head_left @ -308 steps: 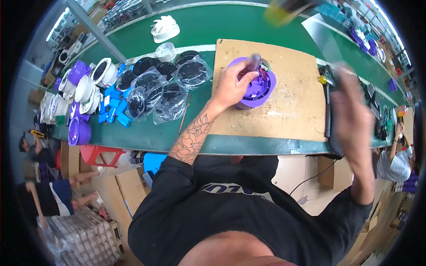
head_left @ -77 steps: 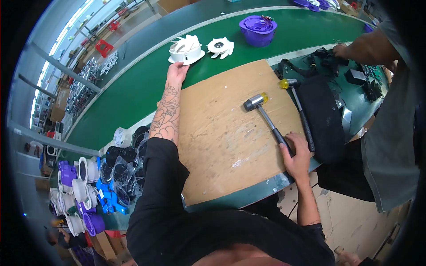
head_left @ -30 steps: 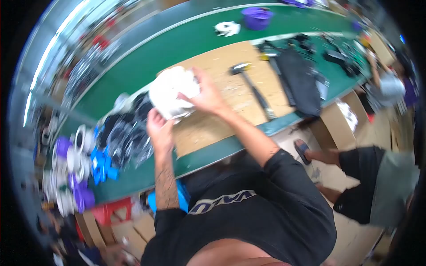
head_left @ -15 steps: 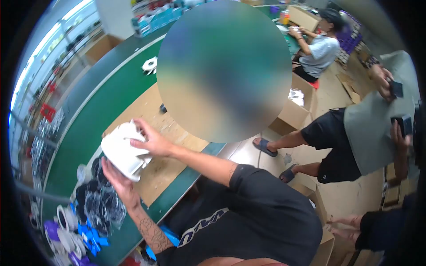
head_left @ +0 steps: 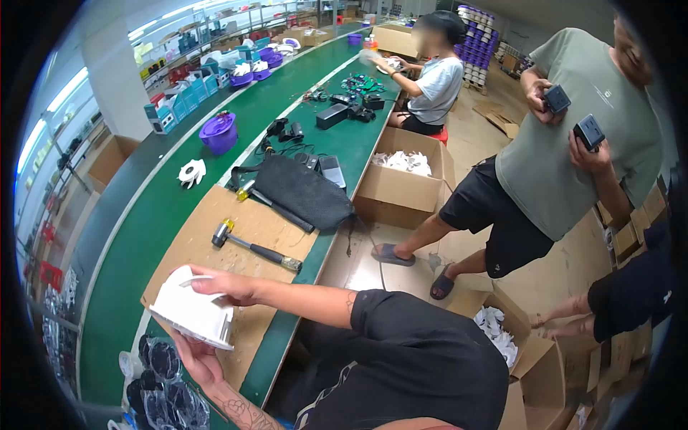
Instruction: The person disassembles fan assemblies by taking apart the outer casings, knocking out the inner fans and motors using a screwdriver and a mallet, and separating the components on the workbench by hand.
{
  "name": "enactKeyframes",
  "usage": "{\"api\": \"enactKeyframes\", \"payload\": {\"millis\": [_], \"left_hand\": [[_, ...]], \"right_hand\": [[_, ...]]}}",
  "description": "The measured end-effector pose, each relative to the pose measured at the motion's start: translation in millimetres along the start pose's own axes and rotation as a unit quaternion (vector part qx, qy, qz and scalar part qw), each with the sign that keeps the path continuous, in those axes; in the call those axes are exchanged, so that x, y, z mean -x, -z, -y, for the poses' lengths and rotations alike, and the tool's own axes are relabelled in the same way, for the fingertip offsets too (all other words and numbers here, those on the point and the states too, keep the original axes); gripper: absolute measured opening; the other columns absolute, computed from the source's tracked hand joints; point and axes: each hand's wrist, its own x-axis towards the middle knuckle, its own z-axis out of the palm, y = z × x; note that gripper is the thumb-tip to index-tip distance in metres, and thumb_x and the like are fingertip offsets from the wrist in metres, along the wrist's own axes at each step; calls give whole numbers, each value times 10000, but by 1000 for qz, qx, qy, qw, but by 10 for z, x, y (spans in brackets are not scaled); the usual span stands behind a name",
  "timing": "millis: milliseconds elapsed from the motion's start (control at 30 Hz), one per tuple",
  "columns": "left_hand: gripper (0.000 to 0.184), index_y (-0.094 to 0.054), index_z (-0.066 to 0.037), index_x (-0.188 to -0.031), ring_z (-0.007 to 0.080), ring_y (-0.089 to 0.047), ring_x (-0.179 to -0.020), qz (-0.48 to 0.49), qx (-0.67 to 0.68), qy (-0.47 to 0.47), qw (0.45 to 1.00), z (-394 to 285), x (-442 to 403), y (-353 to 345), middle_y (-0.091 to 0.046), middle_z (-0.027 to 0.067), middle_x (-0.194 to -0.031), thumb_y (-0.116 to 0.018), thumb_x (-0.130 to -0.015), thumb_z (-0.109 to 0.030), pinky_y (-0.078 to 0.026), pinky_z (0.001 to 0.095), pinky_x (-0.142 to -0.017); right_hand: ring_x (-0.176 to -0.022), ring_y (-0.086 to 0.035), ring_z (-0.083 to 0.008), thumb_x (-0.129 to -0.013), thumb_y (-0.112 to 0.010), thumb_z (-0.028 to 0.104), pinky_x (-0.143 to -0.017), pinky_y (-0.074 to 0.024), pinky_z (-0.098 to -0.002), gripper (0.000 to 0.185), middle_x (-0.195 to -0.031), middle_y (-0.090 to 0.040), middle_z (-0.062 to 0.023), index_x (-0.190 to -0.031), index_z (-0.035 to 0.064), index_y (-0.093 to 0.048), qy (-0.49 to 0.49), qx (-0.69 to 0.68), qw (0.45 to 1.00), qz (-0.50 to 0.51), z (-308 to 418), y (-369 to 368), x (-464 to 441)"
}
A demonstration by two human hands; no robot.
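Note:
Both my hands hold a white plastic fan housing [head_left: 188, 307] over the near left part of the cardboard sheet [head_left: 190, 240]. My left hand [head_left: 197, 358], below a tattooed forearm, grips it from underneath. My right hand [head_left: 226, 287] reaches over its upper side, with the thumb or fingers at the opening. A hammer [head_left: 254, 247] with a black and yellow head lies on the cardboard just beyond. Another hammer [head_left: 283, 211] lies along the sheet's right edge beside a black pouch [head_left: 301, 190]. The blades inside the housing are mostly hidden.
On the green belt are a white fan wheel [head_left: 192, 173] and a purple housing [head_left: 218, 132]. Bagged black discs [head_left: 168, 405] lie at lower left. A standing person [head_left: 573, 136] holds two dark boxes; a seated person [head_left: 437, 79] works farther along. Open cartons [head_left: 401, 186] stand on the floor.
The white housing has come off the belt into both my hands, over the cardboard, and is now tilted. The hammer has been let go. My view has swung right, showing more people and cartons.

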Motion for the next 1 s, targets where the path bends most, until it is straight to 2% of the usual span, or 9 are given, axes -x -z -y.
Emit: {"api": "enactKeyframes", "payload": {"millis": [100, 133, 167, 200, 300, 400, 467, 600, 1000], "left_hand": [[590, -256, -36, -1458, 297, -468, -1250, -4, 17, -17, 1000, 7, -46, 145, -428, 152, -1407, -493, -968, -264, -380, 455, -1057], [566, -271, -9, -1433, 301, -467, -1248, 4, -12, -40, 999, -50, -20, 13, -446, 169, -1383, -518, -949, -165, -379, 451, -1058], [532, -315, 19, -1396, 276, -480, -1236, -17, -19, -31, 999, -84, -6, -27, -473, 169, -1349, -539, -926, -88, -378, 421, -1059], [493, -355, 34, -1370, 234, -502, -1208, -20, -37, -57, 997, -74, -28, -22, -498, 155, -1319, -536, -921, -58, -385, 379, -1048], [557, -369, 46, -1378, 163, -538, -1118, 3, -125, -122, 985, -265, 9, -395, -540, 111, -1255, -617, -896, -81, -451, 299, -941], [573, -387, 52, -1367, 169, -544, -1106, -4, -161, -104, 982, -453, 50, -660, -551, 113, -1237, -651, -878, -88, -453, 302, -941], [573, -410, 58, -1349, 172, -551, -1096, 33, -215, -201, 955, -478, 59, -758, -557, 124, -1232, -674, -860, -80, -460, 302, -935], [577, -437, 66, -1318, 181, -551, -1110, 4, -231, -248, 941, -520, 106, -843, -573, 135, -1209, -707, -825, -59, -462, 316, -945], [428, -461, 70, -1264, 162, -556, -1091, -59, -255, -269, 927, -417, 105, -865, -584, 128, -1172, -553, -847, 36, -435, 296, -960]], "right_hand": [[-1175, -504, -150, -946, -554, 345, -1004, -416, -330, 503, -1301, -520, -52, -1349, 59, -460, 24, -28, 999, -38, -58, 89, -30], [-1183, -521, -194, -951, -529, 354, -1021, -424, -375, 517, -1304, -541, -83, -1368, 62, -442, 51, -7, 997, -63, -74, 70, -3], [-1141, -558, -218, -973, -470, 351, -982, -462, -390, 487, -1300, -543, -103, -1358, 54, -451, 16, -153, 985, -78, -272, 286, -32], [-1165, -555, -263, -955, -465, 408, -1003, -456, -427, 554, -1333, -521, -135, -1368, 40, -436, 13, -124, 986, -107, -269, 351, 32], [-1206, -527, -291, -922, -483, 465, -1029, -436, -432, 636, -1359, -496, -168, -1376, 24, -424, -89, -278, 955, -54, -752, 248, 19], [-1208, -524, -290, -918, -486, 468, -1030, -433, -431, 642, -1360, -495, -168, -1376, 23, -422, -145, -309, 939, -51, -814, 505, -79], [-1209, -522, -289, -915, -487, 470, -1032, -431, -430, 646, -1360, -493, -168, -1376, 22, -420, -160, -318, 933, -55, -826, 696, -190], [-1212, -519, -288, -910, -491, 473, -1034, -427, -429, 654, -1361, -491, -167, -1376, 21, -418, -162, -320, 932, -52, -933, 620, -172], [-1220, -508, -283, -894, -500, 484, -1040, -415, -423, 677, -1363, -483, -166, -1377, 18, -410, -159, -308, 937, -42, -908, 632, -86]]}}
